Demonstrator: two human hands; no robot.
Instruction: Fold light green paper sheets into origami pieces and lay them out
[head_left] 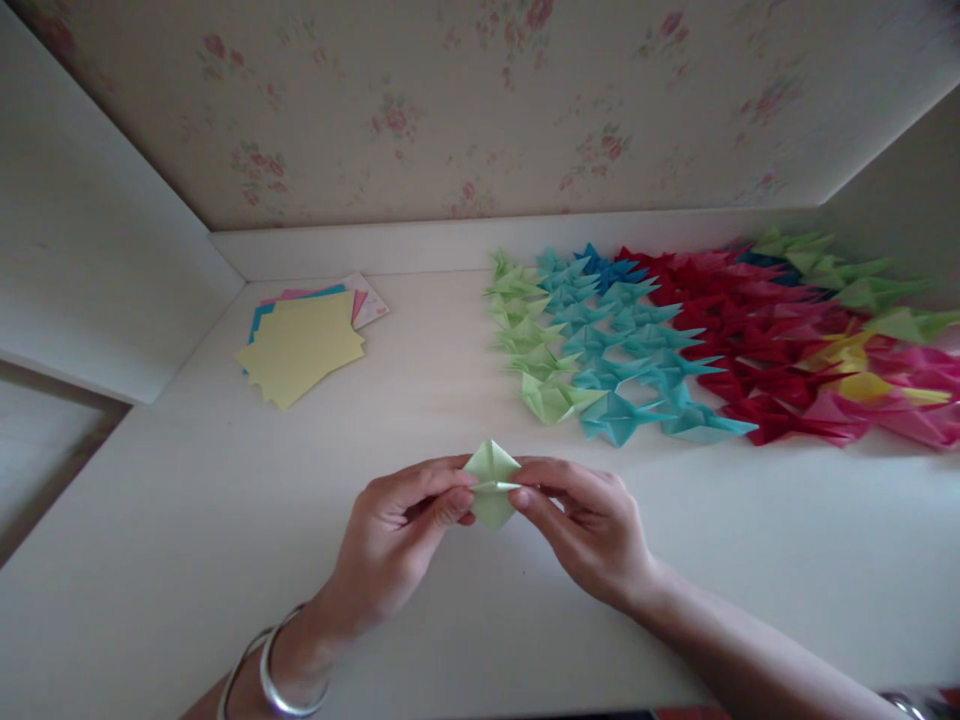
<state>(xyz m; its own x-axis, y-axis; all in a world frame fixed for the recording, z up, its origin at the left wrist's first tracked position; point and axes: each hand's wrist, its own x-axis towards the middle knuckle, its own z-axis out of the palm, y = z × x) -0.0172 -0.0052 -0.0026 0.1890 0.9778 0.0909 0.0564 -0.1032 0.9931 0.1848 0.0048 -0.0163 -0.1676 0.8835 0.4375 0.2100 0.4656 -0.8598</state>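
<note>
A small pale green folded paper [493, 508], diamond-shaped with a raised crease across its middle, is held up over the white table. My left hand [405, 525] pinches its left corner between thumb and fingers. At the opposite corner my right hand [589, 515] grips the paper the same way, thumb nearest me. Both hands partly cover the paper's side corners. Beyond the right hand, the closest finished pieces are light green [553, 398] and turquoise origami cranes [619, 415] standing in rows.
Red origami cranes [750, 365], with blue, pink, yellow and green ones, fill the table's right back. At the back left lies a fanned stack of yellow paper sheets [307, 345] over blue and pink ones. A white panel [90, 200] bounds the left; a flowered wall [450, 120] rises behind.
</note>
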